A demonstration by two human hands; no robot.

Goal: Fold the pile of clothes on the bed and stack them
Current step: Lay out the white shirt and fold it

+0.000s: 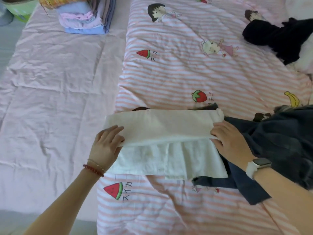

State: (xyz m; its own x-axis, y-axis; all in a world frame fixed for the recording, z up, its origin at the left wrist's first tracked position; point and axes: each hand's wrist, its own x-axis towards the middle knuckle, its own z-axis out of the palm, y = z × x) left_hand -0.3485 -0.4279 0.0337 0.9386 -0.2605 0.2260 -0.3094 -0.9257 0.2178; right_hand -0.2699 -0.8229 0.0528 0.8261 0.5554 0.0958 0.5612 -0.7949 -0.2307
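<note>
— What's on the bed from where you stand?

— A person leans over a pink-and-white striped quilt (194, 77) printed with cartoon figures, watermelons and a strawberry. A white garment (162, 131) lies across its near half, its upper portion doubled over toward the person, so a folded edge runs from one hand to the other.

— And the hands?

— The left hand (108, 145), beaded bracelet (93, 170) at the wrist, pinches the left end of that fold: thumb beneath the layer, fingers (115, 130) lying nearly straight on top. The right hand (230, 141), smartwatch (257, 165) on its wrist, grips the right end; the thumb is tucked under the cloth and the fingers curl over it, only partly closed.

— What else is lying about?

— A dark blue denim garment (279, 145) sprawls just beside the white one, passing under its right edge and under the right forearm. Farther up the quilt, well apart, a black garment (277, 38) sits crumpled against something white at the frame's edge. On the plain pink sheet (50, 99) to the left, near the far corner, stands a stack of folded clothes (86, 17) in pastel blue, pink and lilac.
</note>
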